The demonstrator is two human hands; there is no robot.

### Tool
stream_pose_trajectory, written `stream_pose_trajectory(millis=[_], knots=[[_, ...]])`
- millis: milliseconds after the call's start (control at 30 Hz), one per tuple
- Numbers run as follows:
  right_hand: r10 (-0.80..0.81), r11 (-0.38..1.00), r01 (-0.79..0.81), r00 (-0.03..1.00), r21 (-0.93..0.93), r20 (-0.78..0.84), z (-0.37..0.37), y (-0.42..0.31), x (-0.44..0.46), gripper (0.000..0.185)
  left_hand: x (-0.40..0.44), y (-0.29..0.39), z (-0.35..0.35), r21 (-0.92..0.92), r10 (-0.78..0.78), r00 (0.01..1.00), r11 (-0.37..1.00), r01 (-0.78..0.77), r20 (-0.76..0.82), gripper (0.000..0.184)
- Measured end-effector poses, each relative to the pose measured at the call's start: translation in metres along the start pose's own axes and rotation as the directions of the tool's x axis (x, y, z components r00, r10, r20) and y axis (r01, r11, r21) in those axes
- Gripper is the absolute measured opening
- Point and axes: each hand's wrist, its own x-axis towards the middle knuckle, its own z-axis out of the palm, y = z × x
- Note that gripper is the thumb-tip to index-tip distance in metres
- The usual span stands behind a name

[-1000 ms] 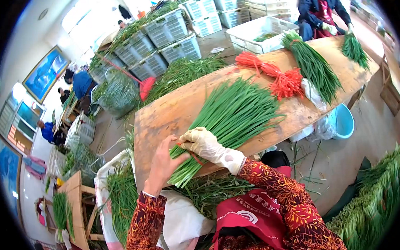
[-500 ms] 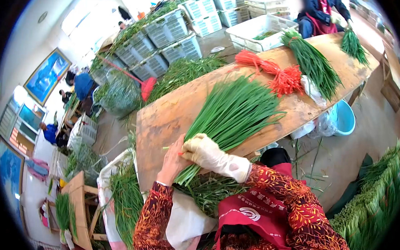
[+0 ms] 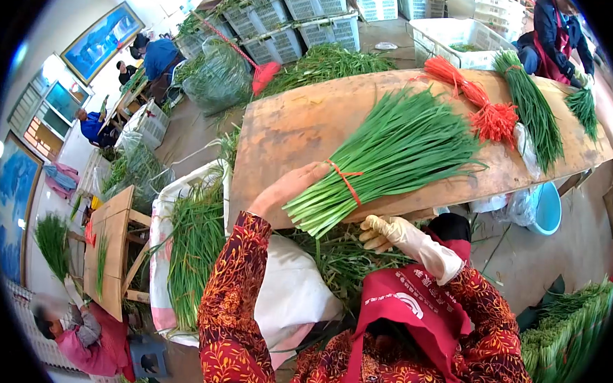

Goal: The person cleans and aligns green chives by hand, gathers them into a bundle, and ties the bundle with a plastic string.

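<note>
A bundle of garlic chives (image 3: 397, 154) lies across the wooden table, pale stem ends towards me at the near edge. Around its stems runs a red tie (image 3: 348, 182). Against the left side of the stem ends rests my bare left hand (image 3: 289, 189), fingers stretched along the bundle, the thumb not clearly visible. My right hand (image 3: 390, 233), in a cream glove, is apart from the bundle, just off the table's near edge; its fingers are loosely bent and hold nothing.
Red ties (image 3: 478, 103) and another chive bundle (image 3: 532, 112) lie farther right on the table (image 3: 282, 129). A lined container of loose greens (image 3: 194, 248) stands at left, a blue basin (image 3: 546, 209) below right. Co-workers sit at upper right and lower left.
My right hand has let go of the stems and drawn back to the right. The red tie now shows plainly around the bundle. The view has shifted, so the table appears farther right.
</note>
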Motion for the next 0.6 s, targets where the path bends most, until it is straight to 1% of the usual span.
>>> stream_pose_trajectory(millis=[33,67,100,133,167,200,233,267,333,367,400,433,467,500,533,567,600], knots=[[0.041,0.999,-0.042,0.999,0.033,0.012,0.004,0.003,0.0,0.076,-0.012,0.009,0.008,-0.161,-0.028,0.999,0.986,0.032,0.03,0.074],[0.05,0.992,-0.055,0.998,0.115,0.038,0.005,0.008,0.002,0.078,-0.024,0.016,0.014,-0.318,-0.051,0.997,0.946,0.068,0.062,0.075],[0.06,0.978,-0.072,0.996,0.197,0.065,0.004,0.013,0.005,0.08,-0.032,0.021,0.017,-0.217,-0.032,0.998,0.975,0.045,0.061,0.073],[0.07,0.956,-0.092,0.994,0.277,0.09,0.003,0.017,0.007,0.082,-0.036,0.014,0.023,-0.234,-0.045,0.997,0.97,0.058,0.062,0.073],[0.08,0.93,-0.095,0.995,0.356,0.057,0.003,0.02,0.008,0.084,-0.038,0.005,0.029,-0.25,-0.054,0.996,0.966,0.068,0.065,0.074],[-0.008,0.896,-0.013,0.999,0.443,0.047,0.004,0.021,0.004,0.084,-0.04,-0.005,0.036,-0.267,-0.062,0.996,0.961,0.078,0.07,0.074],[-0.061,0.88,0.032,0.997,0.474,0.045,0.003,0.023,-0.001,0.083,-0.043,-0.011,0.044,-0.283,-0.07,0.995,0.955,0.089,0.075,0.074],[-0.114,0.86,0.079,0.993,0.504,0.04,0.001,0.024,-0.005,0.082,-0.044,-0.016,0.051,-0.324,-0.036,0.998,0.945,0.049,0.044,0.075],[-0.112,0.871,0.068,0.992,0.487,0.062,-0.006,0.021,-0.013,0.083,-0.045,-0.021,0.067,-0.396,0.035,0.999,0.917,-0.043,-0.029,0.076],[-0.083,0.884,0.053,0.996,0.465,0.045,-0.007,0.017,-0.015,0.083,-0.043,-0.023,0.076,-0.485,0.156,0.987,0.86,-0.159,-0.047,0.079],[-0.057,0.896,0.04,0.998,0.443,0.026,-0.007,0.012,-0.018,0.083,-0.04,-0.025,0.081,-0.493,0.155,0.985,0.853,-0.171,-0.072,0.079],[-0.031,0.892,-0.005,0.997,0.452,0.072,-0.009,0.01,-0.019,0.077,-0.036,-0.027,0.084,-0.5,0.157,0.983,0.846,-0.184,-0.096,0.08],[-0.04,0.891,-0.003,0.996,0.454,0.085,-0.01,0.008,-0.018,0.077,-0.033,-0.028,0.087,-0.505,0.16,0.98,0.84,-0.199,-0.119,0.08],[-0.049,0.89,0.0,0.994,0.455,0.096,-0.009,0.007,-0.016,0.077,-0.036,-0.02,0.089,-0.499,0.131,0.982,0.847,-0.183,-0.136,0.079],[-0.06,0.89,0.005,0.993,0.455,0.105,-0.008,0.005,-0.015,0.077,-0.033,-0.024,0.088,-0.444,0.109,0.984,0.881,-0.163,-0.143,0.079],[-0.034,0.903,-0.006,0.996,0.429,0.084,-0.009,0.005,-0.012,0.076,-0.026,-0.032,0.085,-0.385,0.091,0.984,0.911,-0.144,-0.153,0.078],[0.001,0.898,-0.031,0.998,0.439,0.07,-0.008,0.0,-0.014,0.075,-0.023,-0.025,0.083,-0.324,0.076,0.984,0.938,-0.126,-0.163,0.077]])
